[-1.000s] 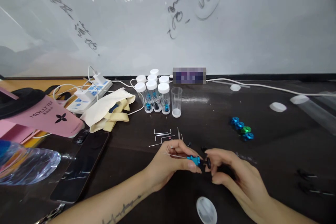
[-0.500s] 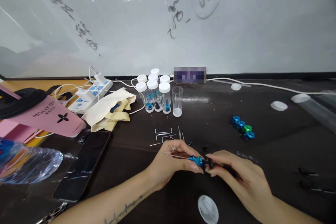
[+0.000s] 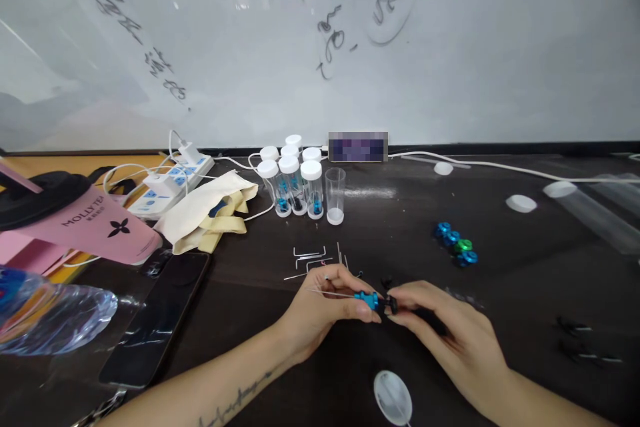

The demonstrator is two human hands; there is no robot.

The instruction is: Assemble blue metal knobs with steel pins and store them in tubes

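Observation:
Between the thumb and fingers of my left hand [image 3: 320,307] is a small blue metal spool-like piece [image 3: 367,299]. A thin pale rod [image 3: 336,293] sticks out of its left end and runs back over the palm. My right hand [image 3: 447,330] pinches a black knob-like part [image 3: 392,305] at the right end of the blue piece, in line with it. The fingertips of both hands are close together, and they hide part of the joint. Just beyond the left hand lie several L-shaped hex keys [image 3: 310,255] and thin pins.
Capped clear tubes [image 3: 311,190] stand at the back beside an uncapped tube [image 3: 335,197]. Blue and green metal pieces [image 3: 464,247] lie right, with black parts [image 3: 575,327] farther over. A white lid [image 3: 393,397] lies in front. Left are a phone [image 3: 157,320], bottle [image 3: 55,313] and pink cup [image 3: 105,220].
The scene has shifted slightly left in view. Both hands keep the same hold on the blue piece and the black part, with barely any change in the fingers.

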